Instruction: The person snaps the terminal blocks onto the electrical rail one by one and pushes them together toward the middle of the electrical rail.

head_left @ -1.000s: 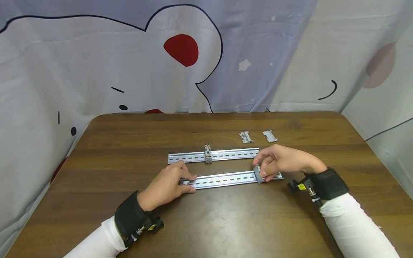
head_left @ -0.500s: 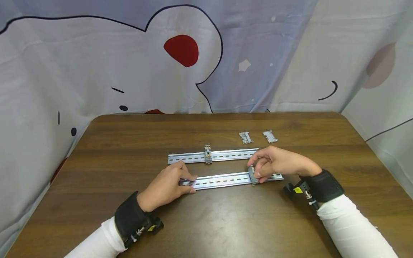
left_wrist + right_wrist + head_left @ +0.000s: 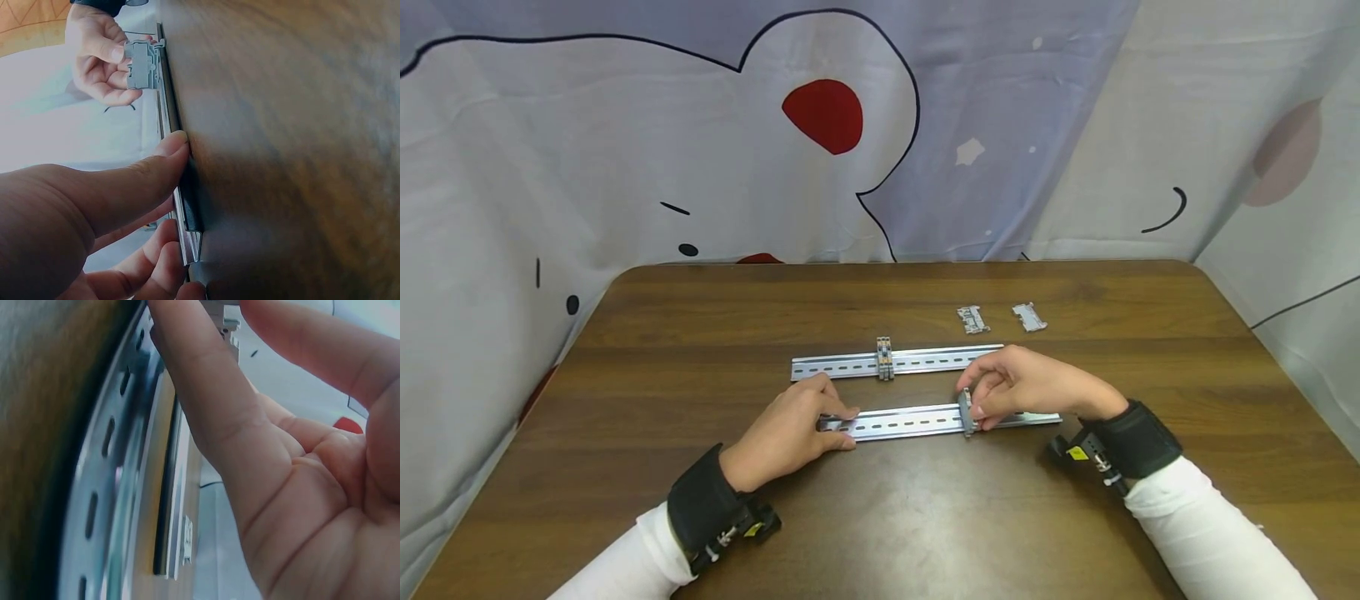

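Note:
A slotted metal DIN rail lies nearest me on the table. My left hand grips its left end, thumb on the near edge and fingers on the far edge. With my right hand I pinch a grey terminal block that stands upright across the rail, right of its middle. In the left wrist view the terminal block shows its flat side, its foot at the rail. The right wrist view hides most of the block behind my fingers.
Behind lies a second DIN rail carrying a few terminal blocks side by side. Two loose flat grey terminal blocks, one left and one right, lie farther back on the wooden table. A patterned curtain hangs behind.
My right hand has moved left along the near rail, and the grey terminal block has moved with it. My left hand has stayed at the rail's left end.

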### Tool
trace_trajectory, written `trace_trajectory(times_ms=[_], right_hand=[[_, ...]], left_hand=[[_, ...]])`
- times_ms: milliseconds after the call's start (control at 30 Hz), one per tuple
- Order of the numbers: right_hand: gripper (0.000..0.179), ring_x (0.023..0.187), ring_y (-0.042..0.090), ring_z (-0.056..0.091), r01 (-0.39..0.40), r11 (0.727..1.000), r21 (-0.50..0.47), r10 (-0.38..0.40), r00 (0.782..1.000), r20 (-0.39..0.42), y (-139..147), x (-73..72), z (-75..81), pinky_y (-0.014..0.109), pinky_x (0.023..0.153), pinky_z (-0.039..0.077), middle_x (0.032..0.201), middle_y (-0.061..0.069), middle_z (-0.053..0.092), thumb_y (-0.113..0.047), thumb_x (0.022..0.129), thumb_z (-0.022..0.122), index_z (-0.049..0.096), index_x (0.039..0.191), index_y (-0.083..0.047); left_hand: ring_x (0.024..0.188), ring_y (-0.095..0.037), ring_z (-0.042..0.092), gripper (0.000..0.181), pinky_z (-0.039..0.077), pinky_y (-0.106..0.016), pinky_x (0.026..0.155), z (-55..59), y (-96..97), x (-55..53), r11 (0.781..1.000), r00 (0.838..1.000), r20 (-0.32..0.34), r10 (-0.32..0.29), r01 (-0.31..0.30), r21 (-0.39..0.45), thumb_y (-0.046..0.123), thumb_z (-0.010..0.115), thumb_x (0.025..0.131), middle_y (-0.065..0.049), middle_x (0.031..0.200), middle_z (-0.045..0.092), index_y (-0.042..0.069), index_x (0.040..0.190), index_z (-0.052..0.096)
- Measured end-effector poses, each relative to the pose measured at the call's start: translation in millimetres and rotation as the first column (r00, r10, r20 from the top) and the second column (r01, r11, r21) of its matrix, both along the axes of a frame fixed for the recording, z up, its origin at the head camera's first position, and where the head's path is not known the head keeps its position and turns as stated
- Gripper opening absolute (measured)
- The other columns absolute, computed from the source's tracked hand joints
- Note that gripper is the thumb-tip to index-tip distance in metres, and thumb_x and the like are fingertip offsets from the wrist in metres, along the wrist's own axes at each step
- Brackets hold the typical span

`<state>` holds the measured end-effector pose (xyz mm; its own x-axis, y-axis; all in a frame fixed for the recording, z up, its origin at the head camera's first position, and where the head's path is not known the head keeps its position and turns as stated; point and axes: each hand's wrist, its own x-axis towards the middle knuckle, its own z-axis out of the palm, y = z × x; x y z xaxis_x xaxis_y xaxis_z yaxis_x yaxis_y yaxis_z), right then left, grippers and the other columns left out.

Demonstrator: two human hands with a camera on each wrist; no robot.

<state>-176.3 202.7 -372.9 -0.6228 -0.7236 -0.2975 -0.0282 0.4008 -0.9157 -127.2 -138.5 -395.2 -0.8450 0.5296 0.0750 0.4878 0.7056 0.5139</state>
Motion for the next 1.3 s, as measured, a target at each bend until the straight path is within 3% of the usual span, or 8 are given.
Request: trace_trajectory(times_ms=[267, 600, 967, 1300], right_hand=[[0.037, 0.088, 0.037, 0.07, 0.04, 0.999, -0.031, -0.04, 0.999, 0.004, -13.3, 6.0, -1.2, 0.045, 0.078, 0.056, 0.095, 0.022, 0.07, -0.006, 0.091, 0.068, 0.056, 0.123, 0.008], [0.039, 0.082, 0.039, 0.07, 0.04, 0.997, -0.07, -0.044, 0.997, -0.062, -28.1, 11.5, -7.2, 0.044, 0.073, 0.057, 0.093, 0.021, 0.071, -0.004, 0.09, 0.069, 0.055, 0.123, 0.011], [0.039, 0.077, 0.038, 0.07, 0.101, 0.991, -0.084, -0.104, 0.994, -0.038, -38.8, 15.2, -10.9, 0.044, 0.071, 0.057, 0.088, 0.019, 0.071, -0.006, 0.09, 0.07, 0.055, 0.122, 0.009], [0.04, 0.078, 0.038, 0.071, 0.093, 0.99, -0.109, -0.098, 0.994, -0.039, -44.7, 15.5, -14.5, 0.044, 0.071, 0.057, 0.089, 0.021, 0.071, -0.005, 0.089, 0.07, 0.055, 0.124, 0.009]], left_hand=[[0.074, -0.011, 0.05, 0.039, 0.04, -0.024, 0.065, -1.1, 0.0, -0.9, 1.0, 1.0, -0.013, -0.011, 0.011, 0.017, 0.028, 0.085, 0.076, 0.003, 0.087, 0.055, 0.014, 0.111, 0.076], [0.074, -0.013, 0.051, 0.039, 0.04, -0.023, 0.064, -1.4, 0.4, -0.7, 1.0, 1.0, -0.017, -0.016, 0.016, 0.027, 0.027, 0.085, 0.076, 0.003, 0.086, 0.055, 0.014, 0.111, 0.075], [0.073, -0.012, 0.049, 0.039, 0.039, -0.023, 0.064, -2.9, -0.9, -0.6, 1.0, 0.999, -0.029, -0.015, 0.015, 0.019, 0.029, 0.085, 0.076, 0.004, 0.087, 0.054, 0.015, 0.111, 0.076], [0.075, -0.013, 0.052, 0.039, 0.04, -0.023, 0.065, -3.3, -1.2, -0.3, 1.0, 0.999, -0.037, -0.01, 0.011, 0.024, 0.03, 0.085, 0.075, 0.004, 0.088, 0.055, 0.015, 0.11, 0.076]])
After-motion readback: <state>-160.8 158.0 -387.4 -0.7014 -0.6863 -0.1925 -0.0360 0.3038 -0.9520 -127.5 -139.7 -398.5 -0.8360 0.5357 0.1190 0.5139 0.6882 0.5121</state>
